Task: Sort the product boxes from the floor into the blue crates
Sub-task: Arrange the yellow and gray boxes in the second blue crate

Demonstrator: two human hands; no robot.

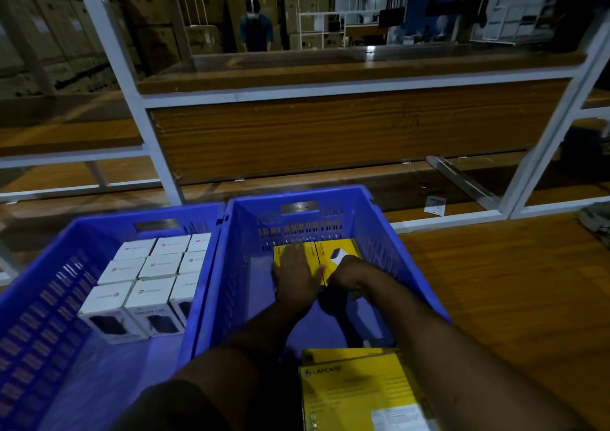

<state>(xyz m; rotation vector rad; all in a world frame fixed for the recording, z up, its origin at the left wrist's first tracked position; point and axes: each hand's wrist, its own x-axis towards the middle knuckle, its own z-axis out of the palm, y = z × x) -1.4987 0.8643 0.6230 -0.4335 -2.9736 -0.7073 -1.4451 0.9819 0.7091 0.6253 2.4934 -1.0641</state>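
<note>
Inside the right blue crate (pixel 379 232), at its far wall, two yellow boxes (pixel 333 249) are laid flat side by side. The left hand (pixel 295 277) is pressed flat on the left yellow box, its fingers (pixel 292 252) straight and spread. The right hand (pixel 345 274) is placed at the near edge of the right yellow box with its fingers curled under; whether that box is gripped cannot be told. Just beside it on the left, touching along one wall, the left blue crate (pixel 43 298) is seen holding nine white boxes (pixel 148 278) packed upright in three rows against its far right corner. Nearer, at the bottom edge, a stack of larger yellow boxes (pixel 359 394) is seen. Far beyond the crates, white shelving (pixel 158 153) with wooden boards is set on the wooden floor (pixel 511 282).
</note>
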